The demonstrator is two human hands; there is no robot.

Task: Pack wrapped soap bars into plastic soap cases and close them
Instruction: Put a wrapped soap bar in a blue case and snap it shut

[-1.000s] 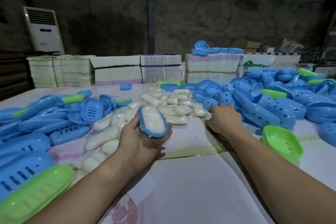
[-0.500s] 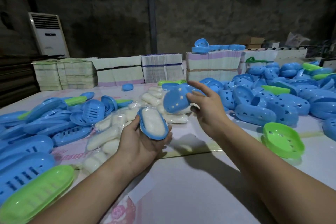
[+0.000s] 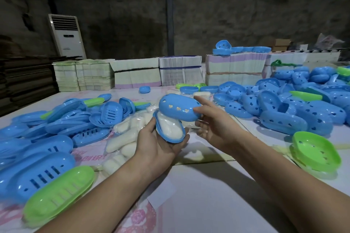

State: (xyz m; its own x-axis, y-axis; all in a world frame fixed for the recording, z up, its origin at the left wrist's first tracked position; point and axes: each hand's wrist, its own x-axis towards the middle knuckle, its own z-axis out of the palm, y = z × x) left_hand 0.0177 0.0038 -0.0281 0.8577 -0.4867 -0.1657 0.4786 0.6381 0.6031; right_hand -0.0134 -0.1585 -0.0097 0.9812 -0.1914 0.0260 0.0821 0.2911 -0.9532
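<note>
Cradling a blue oval plastic soap-case base (image 3: 171,128) with a white wrapped soap bar (image 3: 169,126) inside, the left hand (image 3: 160,143) grasps it above the bench (image 3: 198,195) middle; the right hand's (image 3: 217,126) grip pinches a blue heart-holed plastic lid (image 3: 179,108), tilted over the base's far end.

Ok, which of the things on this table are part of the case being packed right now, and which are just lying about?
In use:
- left hand holding the blue tray
- wrapped soap lying in the tray
- right hand holding the blue lid above the tray

Lying about:
- loose soap bars
- spare blue lids
- green lid
- spare blue trays
- green tray
</note>
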